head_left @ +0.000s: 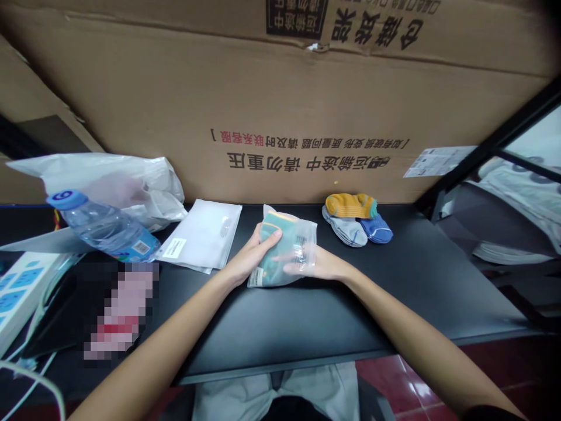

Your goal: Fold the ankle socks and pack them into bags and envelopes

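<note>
At the frame's centre, the left hand (248, 257) held in its grip the clear plastic zip bag with teal socks inside (284, 248), lifted just above the black counter (394, 292). The right hand (313, 266) lay beneath it, fingers showing through the film. The slick film could probably slip, spilling the socks.

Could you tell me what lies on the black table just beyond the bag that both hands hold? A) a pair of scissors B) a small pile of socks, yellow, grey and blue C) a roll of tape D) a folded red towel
B: the socks lie behind the clear bag, which the left hand and the right hand hold over the table.
</note>
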Demonstrator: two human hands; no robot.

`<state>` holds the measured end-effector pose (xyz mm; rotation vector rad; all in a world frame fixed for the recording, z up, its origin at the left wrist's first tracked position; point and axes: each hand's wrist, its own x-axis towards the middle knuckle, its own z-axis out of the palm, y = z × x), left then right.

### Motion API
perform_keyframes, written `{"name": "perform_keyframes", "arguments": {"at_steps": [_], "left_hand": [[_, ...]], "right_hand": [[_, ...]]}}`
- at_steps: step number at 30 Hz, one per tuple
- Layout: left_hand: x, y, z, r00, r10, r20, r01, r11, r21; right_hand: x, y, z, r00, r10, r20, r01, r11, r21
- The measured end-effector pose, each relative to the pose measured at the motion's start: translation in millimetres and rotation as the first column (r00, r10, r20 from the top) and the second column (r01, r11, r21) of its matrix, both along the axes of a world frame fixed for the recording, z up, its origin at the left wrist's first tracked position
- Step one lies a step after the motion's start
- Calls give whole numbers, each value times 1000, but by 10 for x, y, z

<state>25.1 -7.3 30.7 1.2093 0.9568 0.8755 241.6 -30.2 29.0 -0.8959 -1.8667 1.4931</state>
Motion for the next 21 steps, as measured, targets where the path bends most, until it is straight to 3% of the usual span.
{"name": "perform_keyframes", "arguments": {"at_steps": [4,7,10,12,14,17,21], "left_hand": [[4,11,21,995,-48,84,53,997,-57],[-6,54,20,990,44,131,-35,997,-75],[-21,104,26,961,208,184,-192,976,-102],[-32,131,34,938,277,211,-256,959,-120],[-42,153,28,928,308,212,-294,951,-94],[-56,190,-34,917,370,150,-381,923,52],[-88,254,-171,915,401,36,-396,882,253]], "right_hand": [[-113,-43,-39,994,-96,-54,99,994,50],[-137,-19,-61,962,-258,-92,263,964,35],[-66,72,-69,816,-532,-226,557,829,59],[7,146,-82,726,-624,-290,654,757,7],[62,196,-100,772,-591,-231,587,804,-95],[73,195,-111,908,-403,-115,375,904,-205],[20,143,-84,913,-381,-144,352,916,-191]]}}
